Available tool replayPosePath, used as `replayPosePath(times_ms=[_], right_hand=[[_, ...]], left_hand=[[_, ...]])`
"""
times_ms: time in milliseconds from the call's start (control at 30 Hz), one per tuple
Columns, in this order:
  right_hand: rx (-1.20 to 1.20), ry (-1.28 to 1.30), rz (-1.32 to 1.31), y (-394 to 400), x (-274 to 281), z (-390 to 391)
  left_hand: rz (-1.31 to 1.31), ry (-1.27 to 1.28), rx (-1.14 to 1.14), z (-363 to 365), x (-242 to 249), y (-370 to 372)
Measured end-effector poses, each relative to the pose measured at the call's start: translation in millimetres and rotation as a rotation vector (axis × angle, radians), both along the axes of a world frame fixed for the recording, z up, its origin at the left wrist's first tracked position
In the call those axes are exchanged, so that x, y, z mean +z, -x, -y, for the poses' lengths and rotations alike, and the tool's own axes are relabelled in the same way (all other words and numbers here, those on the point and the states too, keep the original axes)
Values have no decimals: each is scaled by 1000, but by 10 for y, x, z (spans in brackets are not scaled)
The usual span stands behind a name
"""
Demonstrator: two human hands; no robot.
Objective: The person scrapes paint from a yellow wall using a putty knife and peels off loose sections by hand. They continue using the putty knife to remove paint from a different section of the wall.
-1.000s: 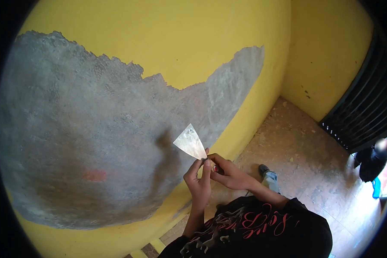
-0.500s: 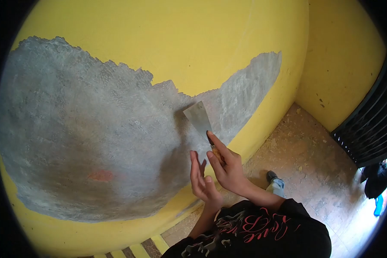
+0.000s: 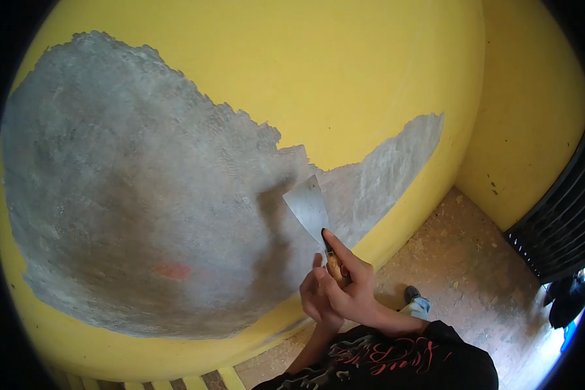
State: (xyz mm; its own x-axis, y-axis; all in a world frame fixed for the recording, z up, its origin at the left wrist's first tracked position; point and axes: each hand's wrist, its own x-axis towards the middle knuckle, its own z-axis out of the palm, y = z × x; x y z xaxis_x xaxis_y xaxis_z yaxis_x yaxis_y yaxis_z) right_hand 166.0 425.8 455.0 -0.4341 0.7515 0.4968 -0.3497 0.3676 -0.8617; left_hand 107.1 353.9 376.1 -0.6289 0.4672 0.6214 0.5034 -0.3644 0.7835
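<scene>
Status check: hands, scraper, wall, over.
Right hand grips scraper handle, left hand alongside. Blade against bare grey patch near yellow paint edge. Nothing blocking.

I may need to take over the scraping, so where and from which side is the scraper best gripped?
Grip the scraper by its wooden handle, coming from below, the side away from the wall. The flat metal blade fans out up toward the paint edge and should probably stay free. Right hand wraps the handle, index finger along the blade's neck; left hand closes beside it.
</scene>
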Motion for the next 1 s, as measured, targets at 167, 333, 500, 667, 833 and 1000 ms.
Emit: replayPosePath(times_ms=[167, 333, 500, 667, 833, 1000], right_hand=[[-7, -87, -105, 233, 3, 97], [-28, -81, -100, 319, 121, 54], [-20, -77, -97, 341, 64, 150], [-80, -123, -26, 380, 91, 92], [-117, -145, -27, 353, 181, -48], [-108, -183, 48, 285, 252, -183]], left_hand=[[-19, 44, 130, -13, 22, 27], [-217, 239, 346, 37, 434, 242], [436, -42, -44, 57, 556, 214], [96, 144, 145, 8, 519, 210], [543, -84, -153, -202, 840, 256], [521, 143, -514, -377, 1196, 535]])
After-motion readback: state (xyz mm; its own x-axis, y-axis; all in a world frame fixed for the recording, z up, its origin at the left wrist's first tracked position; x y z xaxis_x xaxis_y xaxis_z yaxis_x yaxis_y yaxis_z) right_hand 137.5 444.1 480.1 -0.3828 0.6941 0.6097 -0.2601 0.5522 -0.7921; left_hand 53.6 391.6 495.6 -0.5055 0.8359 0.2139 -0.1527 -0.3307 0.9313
